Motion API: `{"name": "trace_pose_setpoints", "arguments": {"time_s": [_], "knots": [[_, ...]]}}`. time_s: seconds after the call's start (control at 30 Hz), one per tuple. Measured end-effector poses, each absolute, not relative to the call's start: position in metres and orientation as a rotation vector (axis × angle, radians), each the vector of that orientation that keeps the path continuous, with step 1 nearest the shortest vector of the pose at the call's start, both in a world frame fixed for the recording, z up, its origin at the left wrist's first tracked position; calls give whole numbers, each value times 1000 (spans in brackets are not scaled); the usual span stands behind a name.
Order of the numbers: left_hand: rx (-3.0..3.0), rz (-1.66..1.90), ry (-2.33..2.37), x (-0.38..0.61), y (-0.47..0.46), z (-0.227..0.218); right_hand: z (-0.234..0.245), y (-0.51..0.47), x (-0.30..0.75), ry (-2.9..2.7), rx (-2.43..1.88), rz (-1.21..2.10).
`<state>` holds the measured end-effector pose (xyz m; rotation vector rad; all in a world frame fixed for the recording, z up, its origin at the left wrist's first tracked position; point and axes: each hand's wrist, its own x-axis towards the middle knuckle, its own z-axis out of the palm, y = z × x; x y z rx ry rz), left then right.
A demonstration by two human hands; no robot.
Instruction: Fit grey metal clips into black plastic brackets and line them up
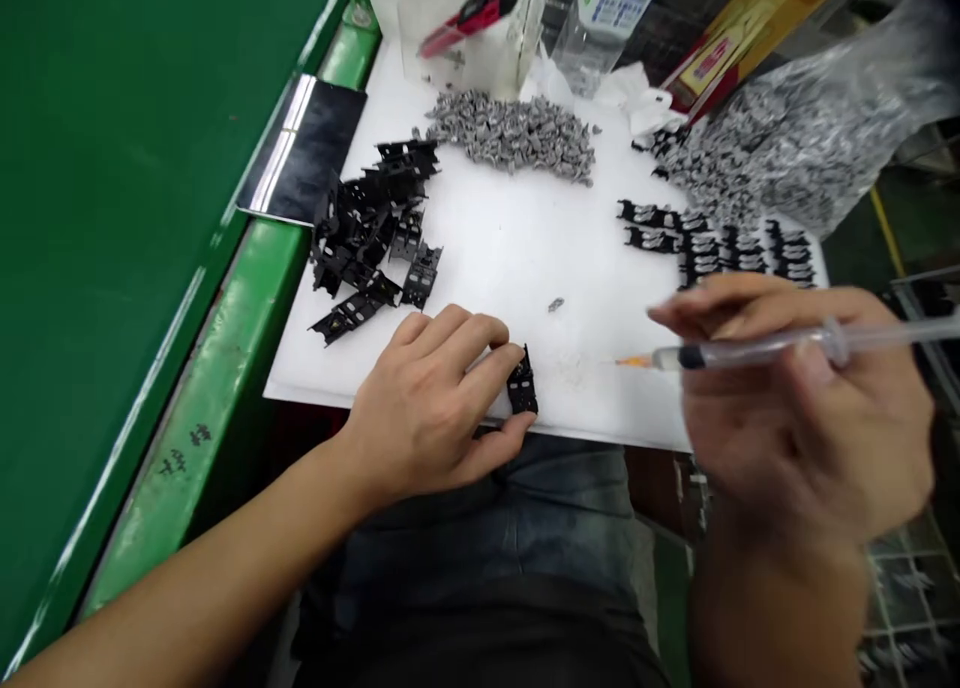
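Note:
My left hand (442, 398) grips a small black slotted bracket (523, 383) between thumb and fingers, near the front edge of the white board (517, 258). To its right, my right hand (795, 408) is closed around a clear syringe (780, 350) with an orange tip, held level and pointing left toward the bracket, apart from it. My right hand is slightly blurred. One small grey part (556, 305) lies alone on the board beyond the bracket. A tangled pile of black brackets (375, 233) sits at the left. Behind my right hand, black brackets with grey parts (720, 248) lie in rows.
A heap of small grey parts (517, 133) lies at the back, below a white bin with a red cutter (472, 13). A plastic bag (817, 108) of grey parts stands at right. Left is a green rail (247, 308) with a dark phone-like slab (304, 148) on it.

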<state>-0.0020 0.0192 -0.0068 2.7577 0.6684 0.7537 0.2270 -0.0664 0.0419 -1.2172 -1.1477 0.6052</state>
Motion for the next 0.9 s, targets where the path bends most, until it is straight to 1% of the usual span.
{"name": "trace_pose_setpoints", "arguments": {"time_s": [0.1, 0.13, 0.3, 0.57, 0.77, 0.9], "knots": [[2774, 744, 668, -2, 20, -8, 32, -51, 215, -964, -1066, 999], [2778, 734, 669, -2, 20, -9, 28, -46, 211, -924, -1036, 1085], [2802, 726, 660, -2, 20, -11, 20, -32, 201, -859, -977, 1278], [2837, 707, 679, -1, 20, -12, 17, -34, 196, -770, -819, 1364], [2840, 682, 681, 0, 20, -12, 18, -36, 193, -799, -890, 1339], [2834, 711, 653, 1, 22, -12, 20, -36, 193, -746, -864, 1357]]}}
